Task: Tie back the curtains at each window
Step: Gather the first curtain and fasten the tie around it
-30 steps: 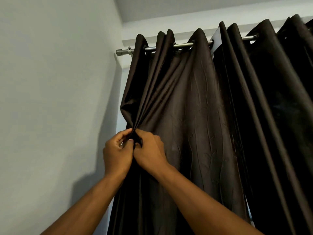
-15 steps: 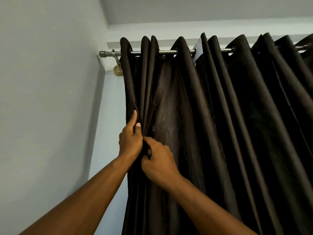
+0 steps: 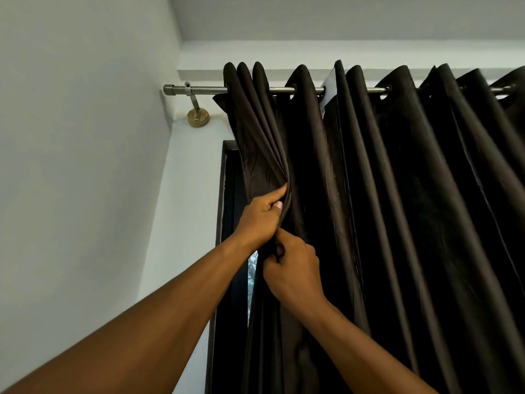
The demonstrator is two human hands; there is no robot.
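We see the dark brown curtain (image 3: 383,194) hanging in deep folds from a metal rod (image 3: 210,90), its left edge gathered into a bunch near the room's corner. Our left hand (image 3: 260,220) pinches that gathered edge, thumb and forefinger closed on the cloth, forefinger pointing up along a fold. Our right hand (image 3: 294,275) sits just below, touching the left, its grip curled tight around the same bunched fabric. Beside the bunch a dark window frame (image 3: 227,194) shows, with a sliver of daylight. The rod's bracket (image 3: 198,116) is fixed to the pale wall (image 3: 85,166).
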